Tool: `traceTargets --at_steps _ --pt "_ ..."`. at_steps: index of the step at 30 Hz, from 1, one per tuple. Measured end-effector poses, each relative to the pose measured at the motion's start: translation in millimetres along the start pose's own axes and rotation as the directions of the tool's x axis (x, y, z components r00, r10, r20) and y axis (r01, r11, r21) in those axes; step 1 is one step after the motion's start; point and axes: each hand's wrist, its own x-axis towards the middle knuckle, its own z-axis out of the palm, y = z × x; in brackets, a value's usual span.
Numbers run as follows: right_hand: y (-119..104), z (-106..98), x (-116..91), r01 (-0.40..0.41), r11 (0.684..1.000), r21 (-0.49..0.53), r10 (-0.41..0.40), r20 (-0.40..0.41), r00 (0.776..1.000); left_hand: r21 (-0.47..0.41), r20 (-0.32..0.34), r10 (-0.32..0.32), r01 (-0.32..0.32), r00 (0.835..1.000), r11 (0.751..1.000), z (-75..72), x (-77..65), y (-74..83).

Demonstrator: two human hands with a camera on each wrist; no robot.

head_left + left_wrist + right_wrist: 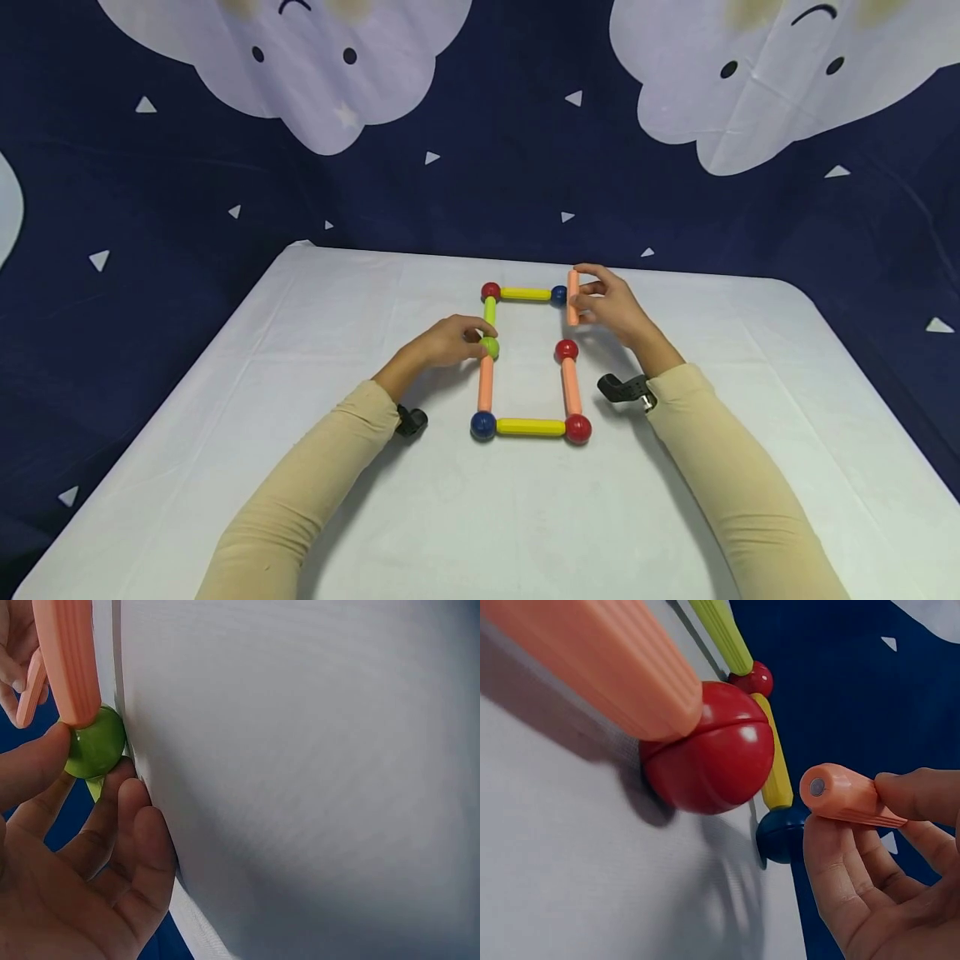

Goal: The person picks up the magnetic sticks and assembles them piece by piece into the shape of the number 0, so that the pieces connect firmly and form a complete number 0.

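Note:
My left hand (452,340) pinches a green ball (101,746) between thumb and fingers, midway along the left side of a frame of rods and balls. An orange rod (486,385) and a lime rod (490,311) join at that ball. In my right hand (611,304) is a loose orange rod (844,793), held between thumb and fingers, its round metal end showing in the right wrist view. This rod is beside the far blue ball (558,295). Nearer along the right side, a red ball (566,350) tops another orange rod (572,387), with a gap between it and the blue ball.
The frame's near side is a yellow rod (531,427) between a blue ball (483,426) and a red ball (578,429). At the far side, another yellow rod (525,294) meets a red ball (491,291). A white cloth covers the table (337,500); a dark curtain hangs behind.

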Motion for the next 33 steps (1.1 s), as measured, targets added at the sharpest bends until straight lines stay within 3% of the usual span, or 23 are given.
traceTargets --at_steps 10,19,33 --pt "3.3 7.1 0.4 0.002 1.0 -0.026 -0.001 0.021 1.0 -0.005 -0.003 -0.005 0.005 1.0 1.0 -0.7 0.5 -0.8" --pt "9.5 10.8 0.5 -0.102 0.986 -0.135 0.11 0.056 0.992 0.001 -0.006 0.008 -0.008 1.0 1.0 -1.1 0.6 -0.9" --pt "12.6 14.5 1.8 -0.167 0.967 -0.19 0.177 0.038 0.983 -0.006 -0.006 0.004 -0.004 1.0 1.0 1.3 1.4 -2.3"
